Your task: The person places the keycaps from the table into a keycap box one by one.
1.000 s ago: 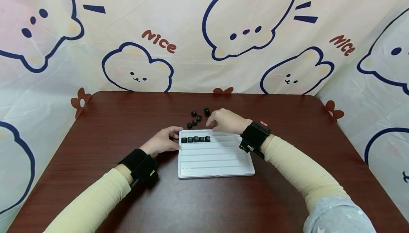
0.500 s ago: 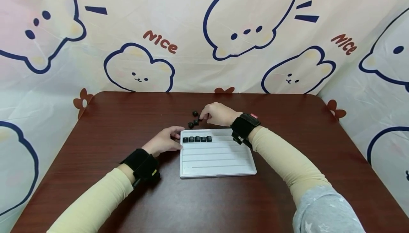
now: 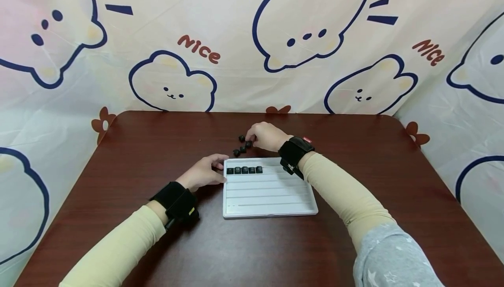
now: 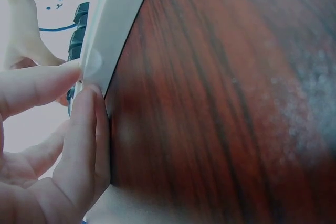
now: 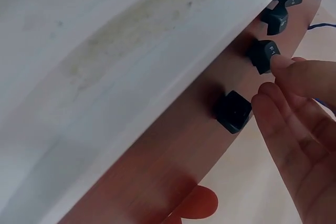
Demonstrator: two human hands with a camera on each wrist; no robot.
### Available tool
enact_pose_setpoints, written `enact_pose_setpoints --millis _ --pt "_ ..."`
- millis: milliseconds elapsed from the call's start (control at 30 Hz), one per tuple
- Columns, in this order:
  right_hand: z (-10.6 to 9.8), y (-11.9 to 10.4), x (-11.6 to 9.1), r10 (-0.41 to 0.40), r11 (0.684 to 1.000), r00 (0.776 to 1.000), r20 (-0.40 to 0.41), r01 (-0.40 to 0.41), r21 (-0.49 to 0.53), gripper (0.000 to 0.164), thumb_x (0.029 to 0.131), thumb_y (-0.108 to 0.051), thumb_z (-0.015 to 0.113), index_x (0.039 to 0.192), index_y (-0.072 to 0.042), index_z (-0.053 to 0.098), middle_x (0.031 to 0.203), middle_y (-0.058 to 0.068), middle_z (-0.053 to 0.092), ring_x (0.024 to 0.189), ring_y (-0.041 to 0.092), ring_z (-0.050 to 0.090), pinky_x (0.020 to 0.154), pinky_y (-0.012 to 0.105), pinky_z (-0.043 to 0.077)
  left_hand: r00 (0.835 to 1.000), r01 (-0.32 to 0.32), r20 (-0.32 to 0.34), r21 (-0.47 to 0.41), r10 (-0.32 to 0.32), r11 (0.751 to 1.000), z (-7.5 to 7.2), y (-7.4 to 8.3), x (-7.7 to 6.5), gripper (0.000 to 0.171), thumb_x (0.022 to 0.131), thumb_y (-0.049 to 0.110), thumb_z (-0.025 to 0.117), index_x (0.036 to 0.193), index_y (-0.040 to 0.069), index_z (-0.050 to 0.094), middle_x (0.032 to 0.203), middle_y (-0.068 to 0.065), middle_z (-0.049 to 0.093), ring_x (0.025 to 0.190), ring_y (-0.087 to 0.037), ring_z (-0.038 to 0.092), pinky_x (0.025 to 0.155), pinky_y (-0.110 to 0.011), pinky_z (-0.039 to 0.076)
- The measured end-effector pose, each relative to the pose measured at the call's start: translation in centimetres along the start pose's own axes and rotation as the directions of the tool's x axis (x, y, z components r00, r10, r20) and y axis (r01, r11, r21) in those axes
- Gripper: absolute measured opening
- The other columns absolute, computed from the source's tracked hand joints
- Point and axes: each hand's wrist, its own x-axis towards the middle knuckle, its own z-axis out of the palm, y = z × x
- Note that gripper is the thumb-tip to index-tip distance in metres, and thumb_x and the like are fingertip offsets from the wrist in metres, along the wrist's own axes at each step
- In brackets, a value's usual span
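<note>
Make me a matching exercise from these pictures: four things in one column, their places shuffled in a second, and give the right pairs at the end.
Things
1. Row of five black keycaps
2. Left hand
3. Loose keycaps
4. Right hand

Places
A. Past the board's far side, fingertips at the scattered pieces
B. On the white board
C. Lying on the table, past the board's far side
D. At the board's left edge

Right pairs: 1-B, 2-D, 3-C, 4-A

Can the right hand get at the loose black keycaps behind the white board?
Probably yes: the right hand is beyond the white board, its fingertips beside the loose black keycaps, with nothing visible blocking the way.
</note>
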Motion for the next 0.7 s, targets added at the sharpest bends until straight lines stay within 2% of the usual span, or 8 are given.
enact_pose_setpoints --millis 367,700 --pt "0.3 -0.1 1.3 0.005 1.000 1.000 0.029 -0.004 -0.028 0.029 0.089 0.015 0.066 0.109 -0.002 0.078 0.109 0.013 0.071 0.102 0.026 0.065 0.091 0.036 0.054 1.000 -0.006 -0.005 -0.004 0.005 1.000 0.3 -0.1 -0.1 0.066 0.086 -0.012 0.073 0.146 0.001 0.051 0.117 -0.017 0.051 0.104 -0.027 0.054 0.078 -0.032 0.057" --pt "0.7 -0.4 1.6 0.045 0.998 0.999 0.026 -0.044 -0.036 0.028 0.090 0.016 0.065 0.107 -0.001 0.078 0.109 0.014 0.069 0.103 0.028 0.064 0.091 0.036 0.053 1.000 -0.005 -0.004 0.008 0.005 1.000 0.0 0.2 -0.2 0.067 0.085 -0.013 0.073 0.147 0.000 0.050 0.114 -0.017 0.052 0.102 -0.026 0.054 0.077 -0.031 0.056"
